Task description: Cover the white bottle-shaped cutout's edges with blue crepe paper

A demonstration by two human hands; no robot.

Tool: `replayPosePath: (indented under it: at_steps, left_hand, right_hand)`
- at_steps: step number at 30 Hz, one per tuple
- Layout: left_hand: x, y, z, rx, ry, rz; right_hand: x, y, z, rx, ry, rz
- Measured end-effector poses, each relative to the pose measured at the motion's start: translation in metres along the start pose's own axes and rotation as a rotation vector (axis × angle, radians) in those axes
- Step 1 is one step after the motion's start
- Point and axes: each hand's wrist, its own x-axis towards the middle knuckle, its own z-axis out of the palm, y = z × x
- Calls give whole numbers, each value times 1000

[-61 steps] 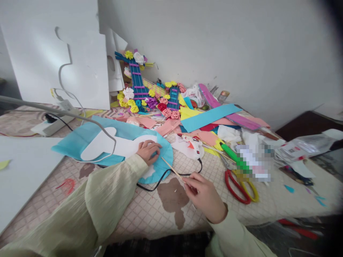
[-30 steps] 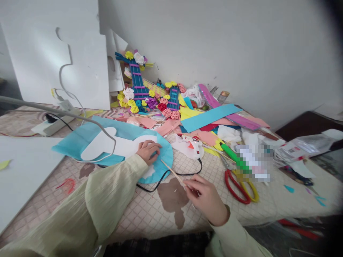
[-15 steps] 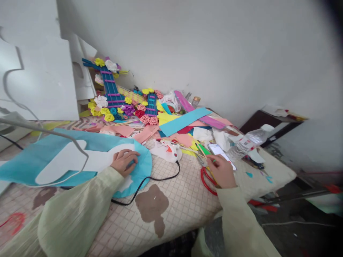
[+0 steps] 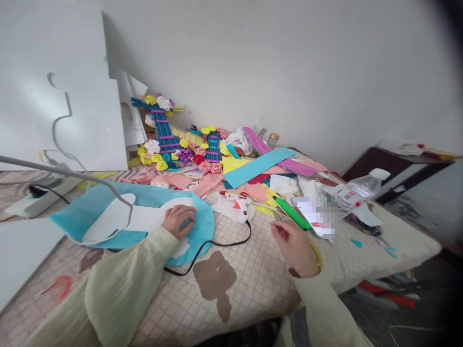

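Note:
My left hand (image 4: 180, 220) lies flat, fingers bent a little, on a white guitar-shaped board (image 4: 142, 219). Under the board spreads a sheet of light blue crepe paper (image 4: 205, 219). My right hand (image 4: 293, 245) is closed above the table, right of the glue gun's cord. A bit of red handle (image 4: 284, 234) shows between its fingers, apparently the scissors; their blades are hidden. Beside that hand lie a green utility knife (image 4: 292, 212) and a phone (image 4: 311, 217). Behind the wrist a yellow ring (image 4: 317, 254) shows in part. A white glue gun (image 4: 235, 208) rests between my hands.
Paper-flower guitars (image 4: 166, 132) stand against the wall. Blue strips (image 4: 256, 167) and other coloured paper pile up at the back. A plastic bottle (image 4: 358, 193) leans at the right. A grey cable (image 4: 104, 182) crosses the board; a power strip (image 4: 47, 193) sits at the left.
My right hand has closed around the red-handled scissors, which lay beside it before. The green knife now shows fully. My left hand stays on the board; the view has shifted.

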Motion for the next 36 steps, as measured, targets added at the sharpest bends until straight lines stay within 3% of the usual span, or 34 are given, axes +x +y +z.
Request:
replayPosePath:
  at_steps: [3,5,10,15,19,26,36]
  left_hand:
    - [-1,2,-3,4,7,13]
    - [-3,2,-3,1,17,29]
    - [-5,0,-1,-22,42,80]
    - [-6,-3,4,-20,48,100]
    - [-6,-5,6,-14,55,95]
    - [-6,-8,10,-4,56,103]
    - [-5,-12,12,-27,45,123]
  right_hand:
    - [7,-22,10,-6,-151,7]
    - [24,-18,11,-131,-167,39]
    - [86,31,1,-401,-133,233]
    - [122,60,7,-541,-331,366]
    - [124,63,15,-628,-407,419]
    - [121,64,17,-732,-406,490]
    - [103,50,-7,-709,-365,475]
